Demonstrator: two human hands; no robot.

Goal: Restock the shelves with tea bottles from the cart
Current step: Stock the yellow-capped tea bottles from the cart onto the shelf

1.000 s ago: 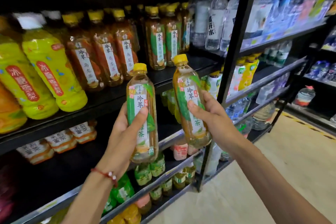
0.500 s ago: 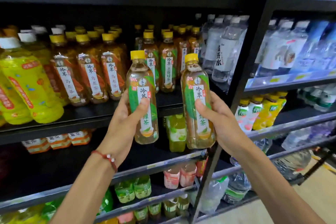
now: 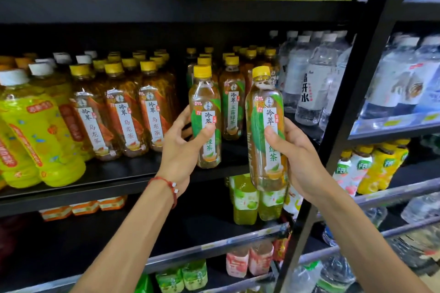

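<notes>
**Head view.** Two green tea bottles, yellow-capped, were held upright before the shelved green tea row (image 3: 232, 102).
- Left bottle (image 3: 206, 112): just left of that row and level with it.
- Right bottle (image 3: 266, 131): right of the row, nearer the camera.
- Step, as judged: seating both at the row's front. This was best done one at a time, base first, labels outward.
- Left hand (image 3: 181, 150): fingers and thumb curled round its bottle's middle.
- Right hand (image 3: 302, 162): wrapped likewise round its bottle's lower label.

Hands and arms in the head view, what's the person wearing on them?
No sleeves or gloves are in view. The left hand has a thin red cord bracelet with small white beads at its wrist. The right hand and its wrist wear nothing.
</notes>
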